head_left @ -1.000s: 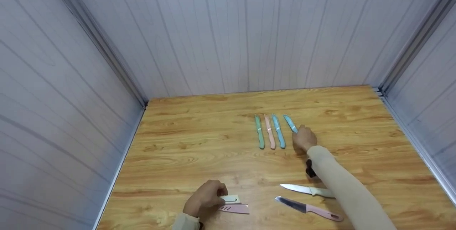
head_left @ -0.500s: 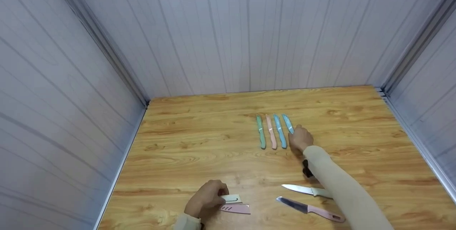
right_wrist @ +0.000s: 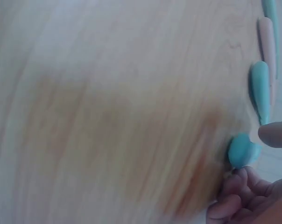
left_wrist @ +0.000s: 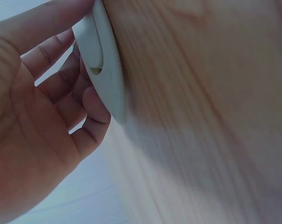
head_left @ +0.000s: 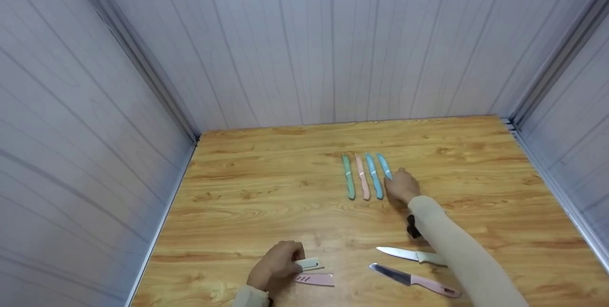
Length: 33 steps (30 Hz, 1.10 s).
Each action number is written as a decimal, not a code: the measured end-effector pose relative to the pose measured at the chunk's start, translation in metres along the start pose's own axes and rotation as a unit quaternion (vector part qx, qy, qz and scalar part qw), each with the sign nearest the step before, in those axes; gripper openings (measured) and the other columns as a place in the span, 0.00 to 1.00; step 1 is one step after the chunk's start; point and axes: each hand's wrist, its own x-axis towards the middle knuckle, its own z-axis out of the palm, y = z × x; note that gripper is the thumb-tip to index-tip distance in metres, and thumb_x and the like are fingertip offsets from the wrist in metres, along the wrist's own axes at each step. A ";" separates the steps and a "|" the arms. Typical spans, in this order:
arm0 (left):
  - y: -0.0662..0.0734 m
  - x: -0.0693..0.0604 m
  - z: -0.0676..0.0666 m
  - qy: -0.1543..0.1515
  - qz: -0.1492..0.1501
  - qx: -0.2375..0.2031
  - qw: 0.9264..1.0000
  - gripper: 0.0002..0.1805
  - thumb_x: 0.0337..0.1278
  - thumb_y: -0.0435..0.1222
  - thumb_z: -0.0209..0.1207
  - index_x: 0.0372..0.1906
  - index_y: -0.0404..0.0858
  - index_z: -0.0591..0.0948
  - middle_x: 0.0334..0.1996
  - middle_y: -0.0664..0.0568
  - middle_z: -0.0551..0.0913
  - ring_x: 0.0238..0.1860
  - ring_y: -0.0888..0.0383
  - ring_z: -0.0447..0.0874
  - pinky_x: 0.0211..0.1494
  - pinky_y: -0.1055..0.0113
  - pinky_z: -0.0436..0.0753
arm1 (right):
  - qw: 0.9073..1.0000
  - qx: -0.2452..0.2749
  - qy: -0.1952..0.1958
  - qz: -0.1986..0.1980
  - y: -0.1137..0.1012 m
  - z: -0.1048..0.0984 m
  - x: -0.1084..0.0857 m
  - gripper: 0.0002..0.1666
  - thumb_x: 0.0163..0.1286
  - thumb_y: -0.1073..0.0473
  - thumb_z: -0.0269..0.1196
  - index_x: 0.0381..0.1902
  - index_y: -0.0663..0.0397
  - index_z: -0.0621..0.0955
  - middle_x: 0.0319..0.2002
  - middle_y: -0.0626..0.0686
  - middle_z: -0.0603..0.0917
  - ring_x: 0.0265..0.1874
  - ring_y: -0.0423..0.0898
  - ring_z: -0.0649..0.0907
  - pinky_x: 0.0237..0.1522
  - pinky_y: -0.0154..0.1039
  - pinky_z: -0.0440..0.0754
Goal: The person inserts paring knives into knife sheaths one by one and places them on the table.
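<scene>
My left hand grips a white knife sheath between thumb and fingers, low at front centre. In the left wrist view the sheath shows a slot and a tapered end near the curled fingers. Just in front of it lies a pink knife sheath with slanted slots. My right hand holds a blue sheathed knife by its handle at the right end of a row. In the right wrist view, the blue handle sits between thumb and fingers; the rest is hidden.
Left of the held knife lie a blue sheathed knife, a pink one and a green one. Beneath and beside the right forearm lie a bare white-handled knife and a bare pink-handled knife. Panel walls bound the wooden table.
The blue knife in my right hand has shifted slightly left, closer to the row. My left hand has stayed in place, while the white sheath has tilted a little.
</scene>
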 end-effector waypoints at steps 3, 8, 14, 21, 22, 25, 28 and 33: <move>0.000 0.000 0.000 0.000 -0.007 -0.018 1.000 0.10 0.44 0.26 0.65 0.26 0.42 0.77 0.21 0.61 0.73 0.22 0.66 0.66 0.27 0.71 0.69 | 1.000 0.011 -0.002 -0.013 0.005 -0.007 -0.005 0.36 0.72 0.49 0.47 0.59 0.81 0.60 0.36 0.67 0.76 0.33 0.57 0.77 0.36 0.49 0.76; 0.000 0.000 -0.002 0.011 -0.009 -0.030 0.999 0.08 0.51 0.28 0.62 0.27 0.42 0.75 0.20 0.62 0.72 0.20 0.66 0.66 0.24 0.71 0.68 | 0.999 0.000 0.007 -0.037 0.013 -0.021 -0.019 0.28 0.73 0.51 0.48 0.51 0.76 0.66 0.31 0.60 0.75 0.26 0.52 0.75 0.28 0.44 0.73; 0.002 0.005 -0.008 0.031 -0.012 -0.026 0.999 0.06 0.56 0.30 0.59 0.30 0.41 0.73 0.20 0.60 0.69 0.20 0.65 0.64 0.24 0.70 0.66 | 0.997 -0.012 -0.018 -0.076 0.022 -0.037 -0.042 0.23 0.72 0.53 0.50 0.48 0.72 0.70 0.29 0.59 0.77 0.25 0.50 0.76 0.31 0.47 0.75; 0.006 0.009 -0.017 0.067 0.019 -0.004 0.998 0.05 0.58 0.28 0.57 0.32 0.39 0.72 0.21 0.59 0.67 0.21 0.63 0.62 0.25 0.69 0.66 | 0.985 -0.039 -0.062 -0.154 0.038 -0.044 -0.070 0.10 0.71 0.58 0.54 0.37 0.61 0.76 0.22 0.50 0.74 0.17 0.43 0.70 0.21 0.40 0.69; 0.007 0.009 -0.018 0.071 0.021 -0.002 0.997 0.05 0.58 0.28 0.56 0.33 0.39 0.72 0.21 0.59 0.68 0.22 0.64 0.63 0.26 0.69 0.67 | 0.983 -0.042 -0.072 -0.163 0.039 -0.045 -0.074 0.09 0.71 0.58 0.54 0.37 0.60 0.77 0.22 0.49 0.74 0.17 0.43 0.70 0.22 0.40 0.69; 0.010 0.011 -0.020 0.083 0.022 0.004 0.996 0.05 0.58 0.27 0.56 0.34 0.39 0.72 0.23 0.58 0.70 0.23 0.63 0.65 0.28 0.68 0.70 | 0.975 -0.056 -0.092 -0.193 0.046 -0.048 -0.086 0.08 0.71 0.59 0.55 0.35 0.57 0.78 0.24 0.48 0.75 0.20 0.43 0.71 0.24 0.41 0.70; 0.013 0.012 -0.020 0.086 0.015 -0.001 0.996 0.05 0.59 0.27 0.54 0.36 0.39 0.72 0.26 0.56 0.73 0.25 0.62 0.68 0.30 0.65 0.72 | 0.970 -0.061 -0.101 -0.212 0.055 -0.050 -0.098 0.07 0.70 0.60 0.56 0.33 0.54 0.79 0.26 0.46 0.76 0.22 0.42 0.73 0.26 0.40 0.72; 0.015 0.014 -0.019 0.090 0.009 -0.016 0.996 0.04 0.60 0.26 0.51 0.36 0.37 0.70 0.26 0.54 0.72 0.25 0.60 0.68 0.29 0.65 0.72 | 0.963 -0.060 -0.117 -0.234 0.074 -0.051 -0.115 0.04 0.68 0.60 0.59 0.34 0.52 0.81 0.28 0.44 0.77 0.25 0.40 0.74 0.28 0.38 0.73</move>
